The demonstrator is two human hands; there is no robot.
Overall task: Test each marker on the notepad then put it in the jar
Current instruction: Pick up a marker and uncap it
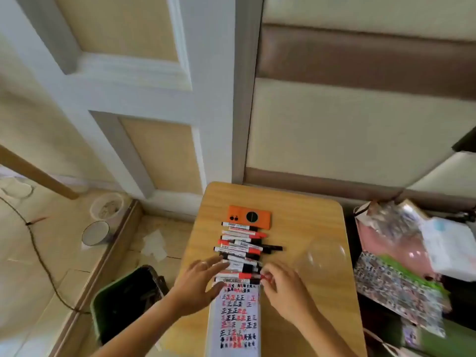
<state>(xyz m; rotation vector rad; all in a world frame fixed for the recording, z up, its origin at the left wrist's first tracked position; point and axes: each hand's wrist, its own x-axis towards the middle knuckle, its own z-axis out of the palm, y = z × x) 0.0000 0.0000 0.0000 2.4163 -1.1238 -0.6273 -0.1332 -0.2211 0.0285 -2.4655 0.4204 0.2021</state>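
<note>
pinching red marker [253, 276] cap, right hand [284, 292]; left hand [199, 280] fingers spread, empty.

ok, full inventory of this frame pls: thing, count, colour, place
table: one, wood, centre
markers: a pile, count unclear, white with red or black caps, mid-table
orange box: one, behind markers
notepad: one, white, red and black marks, near edge
jar: one, clear, right of markers
bin: one, green, floor left
bags: several, patterned, right
left hand: fingers straight, on markers
right hand: pinches red marker
</note>
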